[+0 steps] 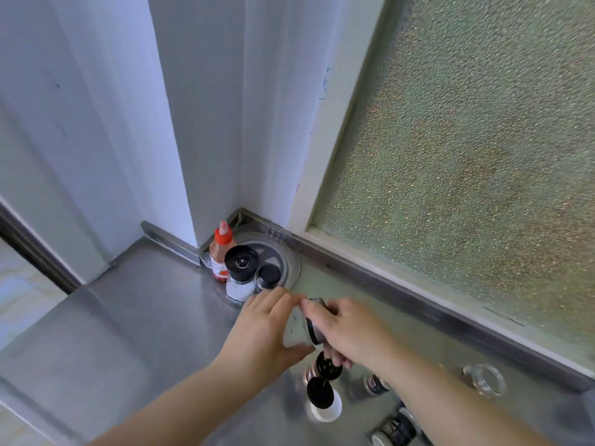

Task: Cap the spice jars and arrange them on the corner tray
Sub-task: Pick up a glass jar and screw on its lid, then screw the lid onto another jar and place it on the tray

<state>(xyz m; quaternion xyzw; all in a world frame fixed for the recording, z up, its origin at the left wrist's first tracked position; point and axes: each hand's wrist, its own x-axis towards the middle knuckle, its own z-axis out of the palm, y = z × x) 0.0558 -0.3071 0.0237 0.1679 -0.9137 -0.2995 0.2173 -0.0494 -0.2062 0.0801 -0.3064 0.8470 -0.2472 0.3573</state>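
A round metal corner tray (291,263) sits in the counter's back corner. On it stand a red-capped sauce bottle (220,252), a salt grinder with a black top (240,273) and a small black-capped jar (268,276). Just in front of the tray both hands hold one clear spice jar (297,329), tilted. My left hand (264,329) grips its glass body and my right hand (346,333) grips its black cap end. Below the hands a black-lidded jar (326,370) and a white jar with a black lid (323,403) stand on the counter.
The steel counter (135,329) runs left to an edge. A frosted window (467,156) and its raised sill border the right. More spice jars (375,384) (397,429) lie near my right forearm, and a clear glass piece (484,383) lies by the sill.
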